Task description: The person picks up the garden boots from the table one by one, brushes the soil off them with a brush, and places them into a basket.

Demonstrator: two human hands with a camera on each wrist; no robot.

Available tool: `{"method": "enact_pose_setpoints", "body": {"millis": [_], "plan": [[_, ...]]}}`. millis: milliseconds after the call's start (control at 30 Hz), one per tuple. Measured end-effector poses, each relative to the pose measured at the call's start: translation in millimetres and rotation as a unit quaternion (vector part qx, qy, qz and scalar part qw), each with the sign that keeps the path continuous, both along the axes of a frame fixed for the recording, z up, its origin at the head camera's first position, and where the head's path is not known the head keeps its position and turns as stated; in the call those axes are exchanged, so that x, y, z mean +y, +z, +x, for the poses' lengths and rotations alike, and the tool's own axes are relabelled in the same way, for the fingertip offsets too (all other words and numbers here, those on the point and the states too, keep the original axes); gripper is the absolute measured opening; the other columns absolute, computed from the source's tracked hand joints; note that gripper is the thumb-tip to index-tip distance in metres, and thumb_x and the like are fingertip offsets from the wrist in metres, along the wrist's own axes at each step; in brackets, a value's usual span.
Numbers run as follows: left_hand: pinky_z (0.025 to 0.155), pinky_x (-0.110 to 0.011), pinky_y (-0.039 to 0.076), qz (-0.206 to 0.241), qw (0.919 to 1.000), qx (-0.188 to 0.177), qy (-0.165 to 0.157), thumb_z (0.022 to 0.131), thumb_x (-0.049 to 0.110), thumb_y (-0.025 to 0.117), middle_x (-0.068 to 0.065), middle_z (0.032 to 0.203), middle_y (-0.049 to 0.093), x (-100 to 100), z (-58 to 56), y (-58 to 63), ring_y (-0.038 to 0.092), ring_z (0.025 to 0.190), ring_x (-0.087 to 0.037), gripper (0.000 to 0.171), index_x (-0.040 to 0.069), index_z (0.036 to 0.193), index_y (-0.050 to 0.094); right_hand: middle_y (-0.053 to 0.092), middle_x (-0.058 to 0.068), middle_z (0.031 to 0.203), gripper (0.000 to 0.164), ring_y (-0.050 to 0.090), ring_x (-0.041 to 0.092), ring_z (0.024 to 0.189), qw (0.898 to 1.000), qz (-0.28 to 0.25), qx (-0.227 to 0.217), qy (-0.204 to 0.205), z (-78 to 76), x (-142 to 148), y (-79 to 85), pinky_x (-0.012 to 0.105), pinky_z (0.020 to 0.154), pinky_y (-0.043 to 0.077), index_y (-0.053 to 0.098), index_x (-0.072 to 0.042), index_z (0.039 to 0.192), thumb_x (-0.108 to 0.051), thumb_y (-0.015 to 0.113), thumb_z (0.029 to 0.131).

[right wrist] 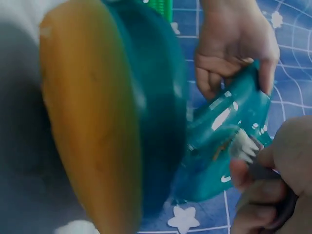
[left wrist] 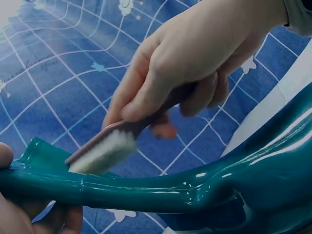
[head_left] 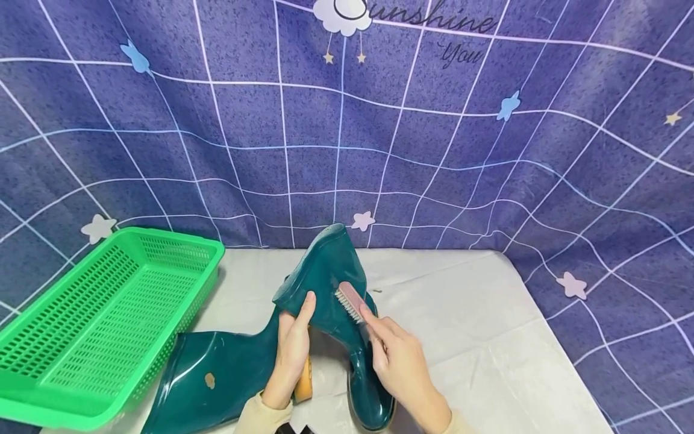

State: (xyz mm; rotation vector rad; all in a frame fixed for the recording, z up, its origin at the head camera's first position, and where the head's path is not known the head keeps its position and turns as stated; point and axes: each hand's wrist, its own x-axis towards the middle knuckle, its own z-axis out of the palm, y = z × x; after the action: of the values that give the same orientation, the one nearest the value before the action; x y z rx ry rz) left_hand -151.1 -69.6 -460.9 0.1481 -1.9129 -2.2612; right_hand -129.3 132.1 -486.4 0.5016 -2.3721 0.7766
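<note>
A teal rubber boot (head_left: 329, 271) is raised at its shaft, with the foot part low and toward the front. My left hand (head_left: 293, 346) grips the shaft near its opening, thumb on the outer face. In my right hand (head_left: 402, 361) is a scrubbing brush (head_left: 352, 298) with a pinkish handle and white bristles. Its bristles lie at the shaft's surface, close to a brown smear (right wrist: 222, 148) in the right wrist view. A second teal boot (head_left: 222, 371) lies on its side at the left, with a brown spot (head_left: 209, 380) on its shaft.
A green plastic basket (head_left: 208, 283) with slotted walls stands at the left. White cloth (head_left: 461, 301) covers the table. Behind hangs a blue grid-patterned curtain (head_left: 379, 150). An orange boot sole (right wrist: 90, 107) fills much of the right wrist view.
</note>
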Motion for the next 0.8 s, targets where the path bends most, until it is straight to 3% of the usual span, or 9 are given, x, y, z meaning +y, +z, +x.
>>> {"method": "enact_pose_setpoints", "body": {"millis": [200, 433, 633, 800], "plan": [[0.109, -0.016, 0.046, 0.002, 0.9999, -0.013, -0.009, 0.113, 0.028, 0.052, -0.007, 0.140, 0.065, -1.9, 0.9, 1.9, 0.059, 0.122, 0.003, 0.043, 0.002, 0.147, 0.052, 0.067, -0.008, 0.078, 0.043, 0.040, 0.000, 0.058, 0.999, 0.011, 0.001, -0.044, -1.5, -3.5, -6.6, 0.022, 0.049, 0.039, 0.079, -0.021, 0.130, -0.005, 0.077, 0.090], [0.110, -0.016, 0.045, -0.001, 0.9995, -0.015, -0.029, 0.114, 0.027, 0.052, 0.001, 0.132, 0.067, -3.3, 2.2, 3.4, 0.060, 0.121, 0.002, 0.039, 0.001, 0.143, 0.053, 0.067, -0.006, 0.080, 0.045, 0.045, 0.002, 0.058, 0.999, 0.012, 0.028, -0.023, -1.3, -3.7, -10.1, 0.020, 0.050, 0.041, 0.077, -0.018, 0.134, -0.003, 0.076, 0.091], [0.107, -0.019, 0.047, -0.010, 0.9993, -0.020, -0.028, 0.114, 0.029, 0.051, -0.004, 0.132, 0.069, -5.8, 1.2, 3.6, 0.062, 0.118, 0.001, 0.039, 0.001, 0.141, 0.056, 0.068, -0.006, 0.079, 0.047, 0.047, 0.006, 0.053, 0.996, 0.030, 0.014, -0.080, -1.6, -0.8, -9.9, 0.027, 0.044, 0.041, 0.079, -0.021, 0.130, -0.004, 0.077, 0.086], [0.109, -0.019, 0.046, -0.013, 0.9990, -0.020, -0.039, 0.114, 0.028, 0.050, -0.009, 0.141, 0.062, -6.0, 1.4, 4.0, 0.059, 0.121, 0.001, 0.043, 0.004, 0.149, 0.049, 0.068, -0.005, 0.082, 0.051, 0.045, 0.002, 0.060, 0.999, 0.011, 0.051, -0.012, -4.5, -1.7, -8.7, 0.021, 0.051, 0.044, 0.074, -0.019, 0.137, 0.000, 0.074, 0.089]]}}
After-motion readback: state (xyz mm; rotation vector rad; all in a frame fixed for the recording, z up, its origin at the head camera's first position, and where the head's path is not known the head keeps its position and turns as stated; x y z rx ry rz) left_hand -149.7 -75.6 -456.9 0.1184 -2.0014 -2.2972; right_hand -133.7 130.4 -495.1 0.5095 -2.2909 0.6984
